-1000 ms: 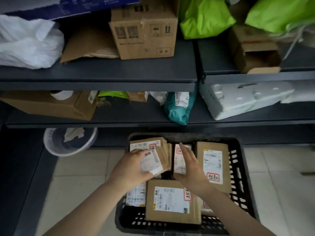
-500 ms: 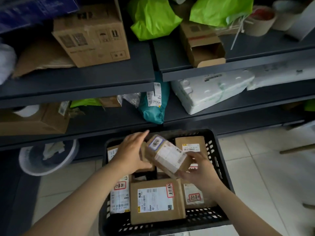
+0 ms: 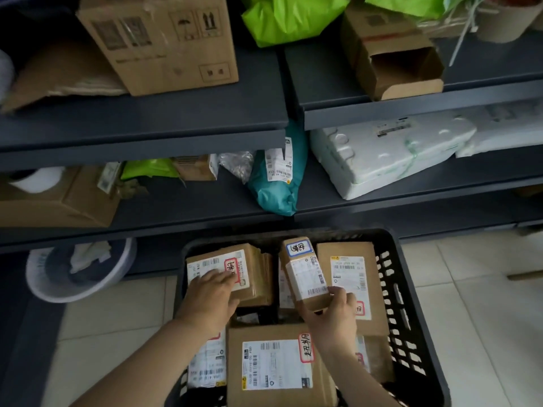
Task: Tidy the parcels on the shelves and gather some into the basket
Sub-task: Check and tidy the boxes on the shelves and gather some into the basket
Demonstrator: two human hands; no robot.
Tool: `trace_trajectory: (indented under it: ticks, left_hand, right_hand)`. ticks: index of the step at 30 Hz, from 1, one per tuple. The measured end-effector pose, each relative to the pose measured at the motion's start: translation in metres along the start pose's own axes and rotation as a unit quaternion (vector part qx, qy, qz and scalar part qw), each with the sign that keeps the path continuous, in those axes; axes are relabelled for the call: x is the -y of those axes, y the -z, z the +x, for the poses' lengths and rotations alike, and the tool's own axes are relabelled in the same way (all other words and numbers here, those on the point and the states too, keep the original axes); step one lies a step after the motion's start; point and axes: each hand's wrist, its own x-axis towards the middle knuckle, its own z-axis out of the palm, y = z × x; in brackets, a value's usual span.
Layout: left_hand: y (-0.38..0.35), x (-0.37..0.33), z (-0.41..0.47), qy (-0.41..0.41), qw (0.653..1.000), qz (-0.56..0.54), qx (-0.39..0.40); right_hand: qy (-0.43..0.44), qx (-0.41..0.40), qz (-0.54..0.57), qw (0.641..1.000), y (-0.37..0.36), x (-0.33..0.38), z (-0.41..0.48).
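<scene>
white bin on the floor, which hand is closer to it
Left. The left hand rests on a box in the basket, right of the bin; the right hand holds a small box farther right.

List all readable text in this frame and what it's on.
"超期", handwritten: red-edged sticker on the front box in the basket.
Blue-edged sticker on the small box the right hand holds: handwritten, unclear.
Shipping labels and top-shelf carton print: too blurred; only umbrella and up-arrow symbols show.
</scene>
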Motion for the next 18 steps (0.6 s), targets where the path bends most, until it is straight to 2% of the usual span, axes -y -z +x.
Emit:
trace_trajectory:
  ticks: [5, 9, 15, 18]
  left_hand:
    - [-0.012, 0.013, 0.005, -0.021, 0.999, 0.012, -0.045]
    - [-0.015, 0.022, 0.000, -0.026, 0.999, 0.024, -0.029]
    - [0.009, 0.025, -0.022, 0.003, 0.998, 0.058, -0.025]
    - [0.031, 0.023, -0.043, 0.020, 0.997, 0.072, -0.031]
  right_hand:
    - [0.006, 0.055, -0.066, 0.996, -0.033, -0.005, 0.010]
    - [0.032, 0.083, -0.121, 0.989, -0.039, -0.004, 0.013]
    - [0.076, 0.113, -0.199, 0.971, -0.008, 0.017, 0.007]
    - [0.109, 0.134, -0.203, 0.964, 0.013, 0.037, -0.003]
